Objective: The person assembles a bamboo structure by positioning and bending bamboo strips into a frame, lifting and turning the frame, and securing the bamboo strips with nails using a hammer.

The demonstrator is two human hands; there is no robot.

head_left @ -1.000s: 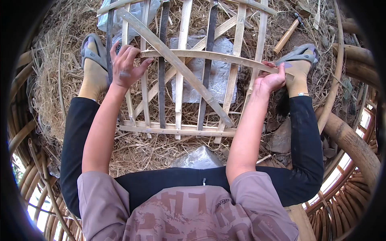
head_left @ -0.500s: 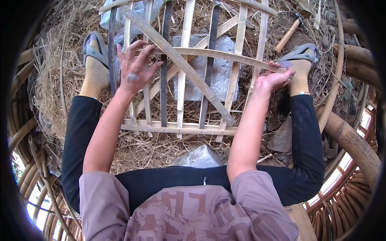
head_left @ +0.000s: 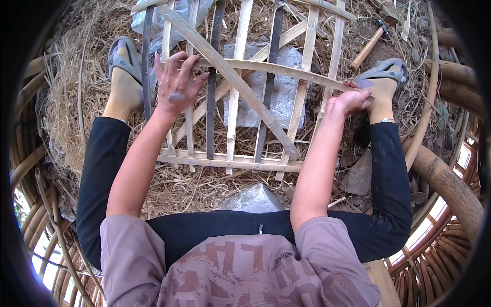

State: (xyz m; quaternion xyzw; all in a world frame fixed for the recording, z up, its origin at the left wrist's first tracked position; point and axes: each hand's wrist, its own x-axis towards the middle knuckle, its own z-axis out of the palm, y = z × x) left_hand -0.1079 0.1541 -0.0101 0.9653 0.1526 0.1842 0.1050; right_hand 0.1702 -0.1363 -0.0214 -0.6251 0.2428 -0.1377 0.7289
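A bowed bamboo strip (head_left: 286,70) crosses a lattice of pale and dark bamboo slats (head_left: 234,115), passing beneath a diagonal slat (head_left: 220,64). At the strip's left end, my left hand (head_left: 176,84) has its fingers bent over the strip and the lattice edge, its thumb held apart. A grey patch shows on the back of that hand. My right hand (head_left: 350,101) is turned palm up and closed around the strip's right end, just beyond the lattice's right slat. A flat silvery-grey block (head_left: 291,105) lies beneath the lattice.
A wooden-handled hammer (head_left: 367,48) lies at upper right, near my right sandal (head_left: 383,71). Clear plastic (head_left: 192,13) lies at upper left. Another grey block (head_left: 250,199) sits between my legs. Bamboo shavings (head_left: 66,112) cover the ground, with bamboo poles (head_left: 445,176) around me.
The view has shifted slightly. Both hands stay at the two ends of the bamboo strip, with the left fingers a little changed in pose.
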